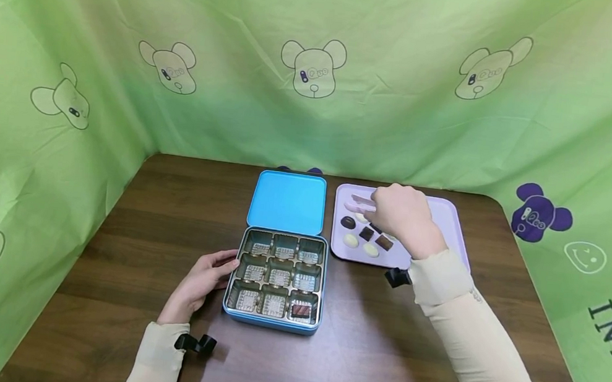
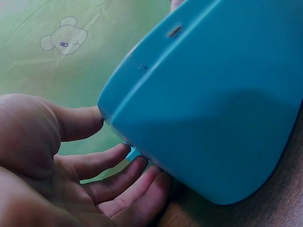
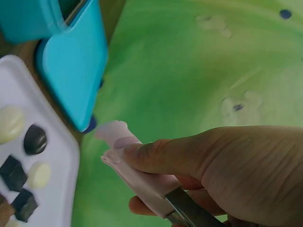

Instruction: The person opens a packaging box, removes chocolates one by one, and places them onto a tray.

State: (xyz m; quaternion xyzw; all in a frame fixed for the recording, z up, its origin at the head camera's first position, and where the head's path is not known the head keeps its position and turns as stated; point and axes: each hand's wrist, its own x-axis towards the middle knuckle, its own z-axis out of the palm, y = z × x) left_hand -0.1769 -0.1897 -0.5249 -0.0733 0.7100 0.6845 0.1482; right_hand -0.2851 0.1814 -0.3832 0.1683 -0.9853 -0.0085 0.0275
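My left hand (image 1: 206,280) steadies a blue tin (image 1: 270,321) by its left side, with the thumb at the rim and the fingers against the wall, as the left wrist view shows. Inside, the divided insert has several cells, and a dark reddish chocolate (image 1: 301,310) lies in the front right one. Over the lilac tray (image 1: 455,231), my right hand (image 1: 401,213) grips tongs (image 3: 142,179) with pink ends and metal arms. The ends point left, and I see nothing between them. Dark chocolates (image 1: 366,233), white chocolates (image 1: 371,249) and a brown chocolate (image 1: 384,242) lie beneath, partly hidden by the hand.
The tin's blue lid (image 1: 288,201) lies flat directly behind the tin, left of the tray. A brown wooden table (image 1: 170,201) carries everything. Green printed cloth (image 1: 307,129) hangs behind it and at both sides.
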